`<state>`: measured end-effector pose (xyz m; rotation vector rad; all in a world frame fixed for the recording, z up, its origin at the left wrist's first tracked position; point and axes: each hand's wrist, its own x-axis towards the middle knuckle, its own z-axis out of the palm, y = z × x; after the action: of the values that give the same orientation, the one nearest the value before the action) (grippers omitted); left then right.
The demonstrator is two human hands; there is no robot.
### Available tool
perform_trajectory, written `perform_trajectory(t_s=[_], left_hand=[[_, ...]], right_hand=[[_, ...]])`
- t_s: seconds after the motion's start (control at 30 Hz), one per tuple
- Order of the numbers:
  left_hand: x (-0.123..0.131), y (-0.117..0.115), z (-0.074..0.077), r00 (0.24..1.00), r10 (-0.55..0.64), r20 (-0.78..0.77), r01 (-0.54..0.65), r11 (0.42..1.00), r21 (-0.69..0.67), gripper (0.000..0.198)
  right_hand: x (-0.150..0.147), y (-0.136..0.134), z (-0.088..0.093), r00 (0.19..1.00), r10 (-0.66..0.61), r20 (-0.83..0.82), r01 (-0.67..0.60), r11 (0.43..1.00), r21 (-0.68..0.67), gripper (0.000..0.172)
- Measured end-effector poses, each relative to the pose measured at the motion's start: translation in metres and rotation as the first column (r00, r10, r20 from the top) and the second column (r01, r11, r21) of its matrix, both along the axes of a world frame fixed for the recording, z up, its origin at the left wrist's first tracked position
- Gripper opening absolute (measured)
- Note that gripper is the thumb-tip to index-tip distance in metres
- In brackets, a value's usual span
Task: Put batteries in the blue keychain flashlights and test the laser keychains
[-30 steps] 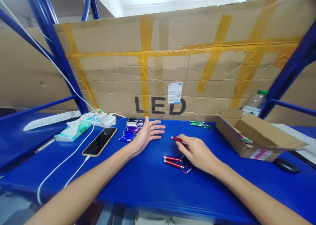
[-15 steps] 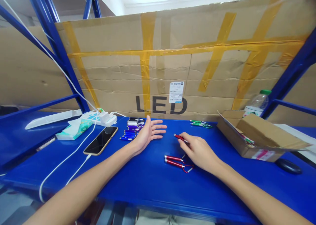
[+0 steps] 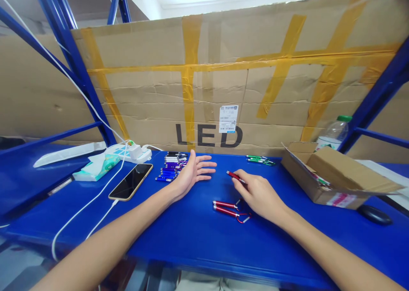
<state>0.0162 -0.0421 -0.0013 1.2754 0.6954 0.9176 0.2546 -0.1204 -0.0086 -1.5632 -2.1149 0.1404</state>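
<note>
My right hand [image 3: 261, 194] pinches a slim red keychain penlight [image 3: 234, 176] between thumb and fingers, over the blue table; its rear part is hidden by the fingers. Just below lie two more red penlights [image 3: 226, 210], side by side, with a red carabiner clip at their right ends. My left hand [image 3: 191, 175] rests on its edge, fingers spread and palm turned right, holding nothing. Behind it, partly covered by that hand, is a row of penlights [image 3: 166, 172] in blue, purple, silver and black. Green penlights [image 3: 255, 160] lie farther back on the right.
An open cardboard box [image 3: 319, 186] stands at right, with a black mouse [image 3: 373, 214] and a green-capped bottle [image 3: 335, 131] nearby. On the left are a phone [image 3: 131, 182] on a white cable, a tissue pack [image 3: 97, 167] and a power strip [image 3: 140, 154]. Tall cardboard [image 3: 153, 99] closes the back.
Almost nothing differs. My right hand, with the red penlight, has shifted very slightly to the right; my left hand stays spread in the same place.
</note>
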Motion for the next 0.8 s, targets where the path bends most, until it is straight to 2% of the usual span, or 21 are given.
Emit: perform_trajectory(t_s=[0.17, 0.4, 0.47, 0.67, 0.73, 0.8], left_hand=[[-0.0003, 0.0025, -0.0007, 0.999, 0.011, 0.041, -0.010, 1.000, -0.008, 0.082], [-0.0016, 0.0008, 0.0032, 1.000, 0.009, 0.023, -0.009, 1.000, 0.006, 0.083], [-0.0019, 0.0003, 0.0044, 1.000, 0.012, 0.025, -0.012, 1.000, 0.006, 0.083], [-0.0018, 0.0018, 0.0041, 0.999, 0.016, 0.035, -0.016, 1.000, 0.009, 0.083], [-0.0017, 0.0022, 0.0039, 0.999, 0.020, 0.036, -0.021, 1.000, 0.007, 0.082], [-0.0017, 0.0020, 0.0042, 0.999, 0.023, 0.032, -0.023, 1.000, 0.003, 0.082]], right_hand=[[-0.0020, -0.0032, 0.0001, 0.996, 0.089, 0.023, -0.089, 0.996, -0.021, 0.028], [0.0006, 0.0023, -0.0001, 0.999, -0.050, 0.022, 0.051, 0.997, -0.055, 0.024], [0.0013, 0.0021, -0.0012, 0.999, -0.025, 0.021, 0.026, 0.998, -0.061, 0.023], [-0.0004, -0.0027, -0.0029, 0.983, 0.180, 0.028, -0.178, 0.983, -0.053, 0.025], [-0.0004, -0.0027, -0.0029, 0.984, 0.178, 0.027, -0.176, 0.983, -0.046, 0.026], [0.0002, -0.0017, -0.0031, 0.992, 0.124, 0.032, -0.123, 0.992, -0.041, 0.025]])
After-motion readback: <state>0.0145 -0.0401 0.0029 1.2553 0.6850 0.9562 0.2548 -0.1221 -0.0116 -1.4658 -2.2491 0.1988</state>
